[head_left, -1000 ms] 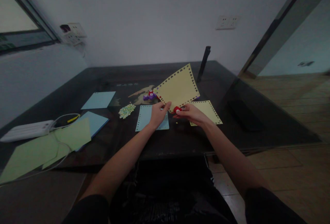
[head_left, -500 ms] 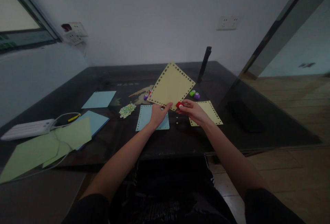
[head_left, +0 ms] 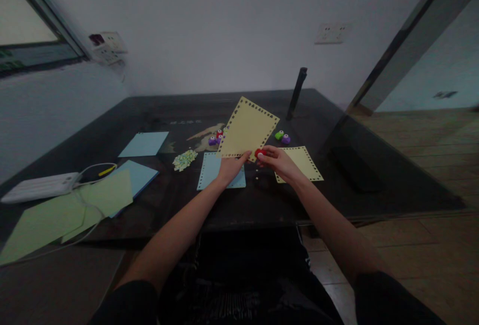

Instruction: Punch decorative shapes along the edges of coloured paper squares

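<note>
Looks like mid-border punching to me. Left hand's (head_left: 229, 169) grip pinches the yellow sheet (head_left: 249, 128) near its bottom edge, tilted above the counter's (head_left: 179, 208) front half. Right hand's (head_left: 281, 163) grip is wrapped around a red punch (head_left: 259, 153) at the lower right corner; next squeeze probably wants the paper square in it. Lettering (head_left: 186, 121) near the counter's back edge: too faint to read.
</note>
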A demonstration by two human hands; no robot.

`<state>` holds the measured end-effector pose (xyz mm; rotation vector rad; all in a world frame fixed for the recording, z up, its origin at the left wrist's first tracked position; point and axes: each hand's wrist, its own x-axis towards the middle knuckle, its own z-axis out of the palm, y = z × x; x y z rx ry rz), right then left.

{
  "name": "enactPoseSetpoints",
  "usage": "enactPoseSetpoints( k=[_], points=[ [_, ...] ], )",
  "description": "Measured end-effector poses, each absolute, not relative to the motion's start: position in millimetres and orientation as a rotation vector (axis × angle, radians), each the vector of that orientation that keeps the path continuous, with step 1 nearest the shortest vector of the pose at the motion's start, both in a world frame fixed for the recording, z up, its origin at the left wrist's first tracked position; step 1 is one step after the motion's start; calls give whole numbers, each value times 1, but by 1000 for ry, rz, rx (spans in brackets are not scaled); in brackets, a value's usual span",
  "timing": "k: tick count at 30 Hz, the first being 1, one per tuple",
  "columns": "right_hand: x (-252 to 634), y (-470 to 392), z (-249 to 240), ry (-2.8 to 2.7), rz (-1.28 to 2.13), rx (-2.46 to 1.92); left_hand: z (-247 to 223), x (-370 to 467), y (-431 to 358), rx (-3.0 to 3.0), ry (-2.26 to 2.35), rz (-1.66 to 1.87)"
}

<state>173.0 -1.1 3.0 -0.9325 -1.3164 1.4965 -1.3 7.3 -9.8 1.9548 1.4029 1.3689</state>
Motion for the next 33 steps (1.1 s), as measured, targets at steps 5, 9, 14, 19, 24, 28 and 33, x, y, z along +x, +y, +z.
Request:
enactPoseSetpoints(
  k=[5, 9, 14, 19, 24, 28, 33],
  points=[
    [173, -2, 5, -1341, 1517, -930, -10, -1, 6, 1932, 1393, 1380],
    [174, -3, 7, -1335, 1515, -924, -9, 0, 5, 1918, 1404, 1377],
    [173, -4, 9, -1295, 1511, -924, -7, 0, 4, 1922, 1413, 1380],
    [173, -3, 9, -1223, 1518, -926, -7, 0, 5, 1935, 1416, 1371],
    [173, -1, 5, -1196, 1491, -936, -6, 1, 4, 1942, 1530, 1296],
    [172, -2, 6, -1207, 1481, -940, -5, 2, 1, 1938, 1609, 1198],
    [172, -2, 6, -1210, 1507, -907, -7, 1, 2, 1987, 1601, 1182]
  ],
)
